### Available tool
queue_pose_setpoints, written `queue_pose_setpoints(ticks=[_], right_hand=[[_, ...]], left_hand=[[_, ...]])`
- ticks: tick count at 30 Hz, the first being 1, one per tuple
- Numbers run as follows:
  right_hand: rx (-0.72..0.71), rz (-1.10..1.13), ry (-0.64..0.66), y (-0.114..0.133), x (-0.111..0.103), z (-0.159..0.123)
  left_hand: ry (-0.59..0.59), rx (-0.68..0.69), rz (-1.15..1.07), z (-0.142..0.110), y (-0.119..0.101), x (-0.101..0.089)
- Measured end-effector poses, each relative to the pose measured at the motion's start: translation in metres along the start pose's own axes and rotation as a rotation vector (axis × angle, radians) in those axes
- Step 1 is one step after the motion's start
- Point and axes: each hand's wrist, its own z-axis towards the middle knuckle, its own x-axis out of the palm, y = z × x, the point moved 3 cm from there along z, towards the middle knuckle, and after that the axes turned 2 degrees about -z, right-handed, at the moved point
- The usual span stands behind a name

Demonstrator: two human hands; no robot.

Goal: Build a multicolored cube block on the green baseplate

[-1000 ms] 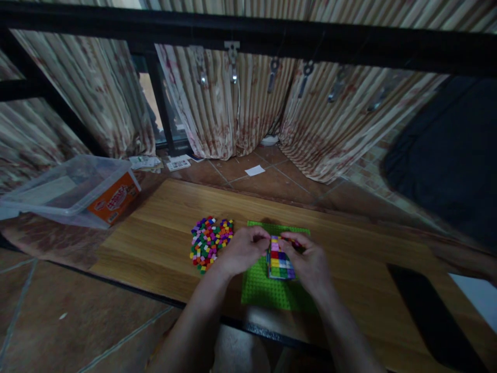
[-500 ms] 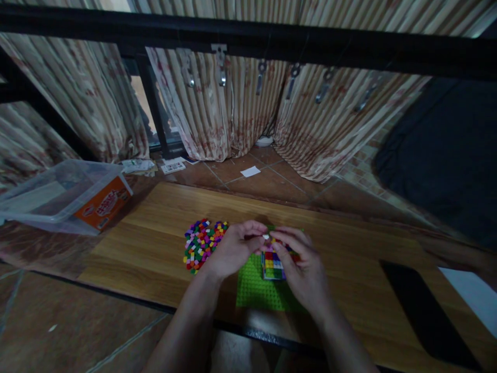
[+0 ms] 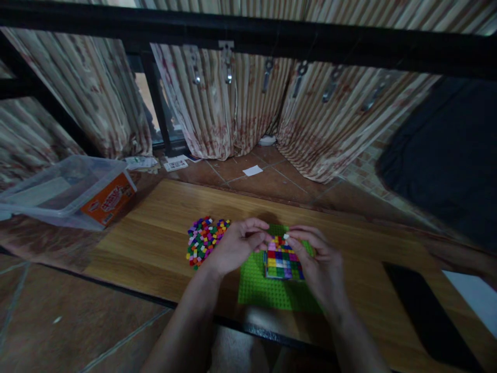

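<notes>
One white cube (image 3: 286, 237) pinched in right fingers (image 3: 290, 235) | left fingers (image 3: 267, 236) slightly parted | studded baseplate (image 3: 264, 290)

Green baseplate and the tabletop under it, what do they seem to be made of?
Green baseplate: likely molded plastic, fairly matte, with even color and rows of studs. Tabletop: wood or wood-look laminate, smooth, with a soft sheen by the near edge; the grain shows, but can't settle which.

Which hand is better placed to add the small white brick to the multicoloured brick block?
Probably the right hand: its fingers pinch the small white brick near the far edge of the multicoloured brick block. The left hand is beside the block, with no brick clearly visible.
</notes>
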Motion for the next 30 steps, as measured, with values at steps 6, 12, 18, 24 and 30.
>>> queue_pose_setpoints(ticks=[6,12,18,24,30], right_hand=[[-0.037,-0.110,0.099,-0.005,-0.005,0.000],[-0.089,-0.271,0.140,-0.015,-0.017,0.002],[-0.087,-0.317,0.214,-0.020,-0.018,0.001],[-0.093,-0.317,0.228,-0.016,-0.009,0.000],[-0.075,-0.322,0.237,-0.011,-0.005,0.000]], left_hand=[[-0.186,-0.002,0.224,0.006,0.011,-0.018],[-0.119,0.035,0.385,0.005,0.017,-0.017],[-0.106,0.088,0.499,0.005,0.015,-0.013],[-0.071,0.084,0.555,0.004,0.014,-0.007],[-0.047,0.081,0.590,0.003,0.013,-0.006]])
